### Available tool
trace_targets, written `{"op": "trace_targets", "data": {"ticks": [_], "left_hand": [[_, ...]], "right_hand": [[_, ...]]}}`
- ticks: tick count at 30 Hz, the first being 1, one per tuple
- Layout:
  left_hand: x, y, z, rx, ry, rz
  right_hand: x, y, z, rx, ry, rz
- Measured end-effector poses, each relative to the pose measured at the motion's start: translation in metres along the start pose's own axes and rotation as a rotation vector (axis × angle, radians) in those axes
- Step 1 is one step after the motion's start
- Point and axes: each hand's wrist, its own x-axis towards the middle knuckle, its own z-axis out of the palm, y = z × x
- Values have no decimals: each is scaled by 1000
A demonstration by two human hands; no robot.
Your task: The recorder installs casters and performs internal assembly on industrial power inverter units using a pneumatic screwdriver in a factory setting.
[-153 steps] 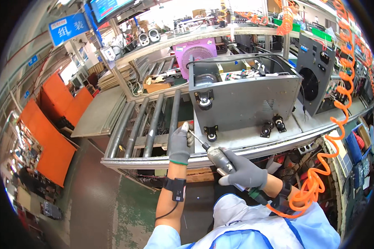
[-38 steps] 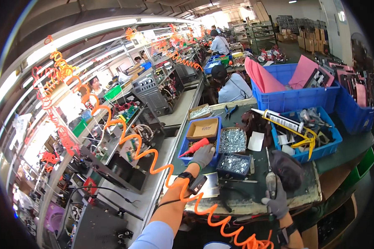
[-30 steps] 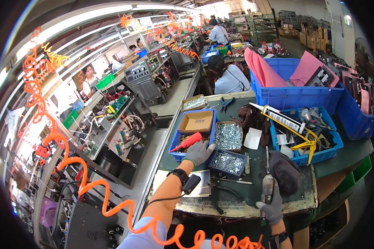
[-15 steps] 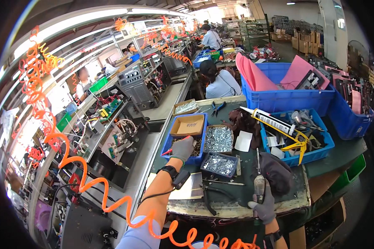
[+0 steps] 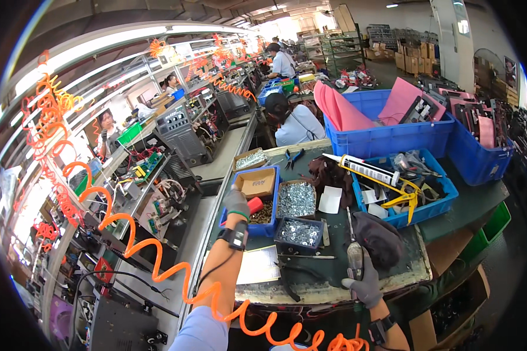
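My left hand (image 5: 236, 203), in a grey glove, is closed around a red-handled tool (image 5: 255, 205); its red end sticks out to the right and the rest is hidden. That hand is over a blue bin (image 5: 269, 229) with small brass-coloured parts and an open cardboard box (image 5: 257, 182) in it. My right hand (image 5: 366, 285), also gloved, grips a power screwdriver (image 5: 355, 255) by its body, the long thin bit pointing away from me. Beside the blue bin are a box of small silver fasteners (image 5: 297, 199) and a dark tray of nuts or washers (image 5: 299, 231).
A dark cloth or cap (image 5: 378, 240) lies right of the screwdriver. Black-handled pliers (image 5: 293, 275) rest near the front edge. Behind stand a blue tray (image 5: 433, 213) with a caulking gun (image 5: 401, 193) and a large blue crate (image 5: 386, 137). An orange coiled hose (image 5: 158, 257) crosses my left arm.
My left hand has moved farther away and left, towards the bin's left rim, turning the red-handled tool. My right hand keeps its hold on the screwdriver. The view has shifted slightly.
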Motion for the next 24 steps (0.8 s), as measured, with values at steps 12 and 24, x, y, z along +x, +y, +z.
{"op": "trace_targets", "data": {"ticks": [12,24], "left_hand": [[-175,-18,-161,-1566,-206,-895],[-440,-88,-377,-786,8,-562]], "right_hand": [[-1,1,1,135,-75,-14],[-8,-9,5,358,-134,146]]}}
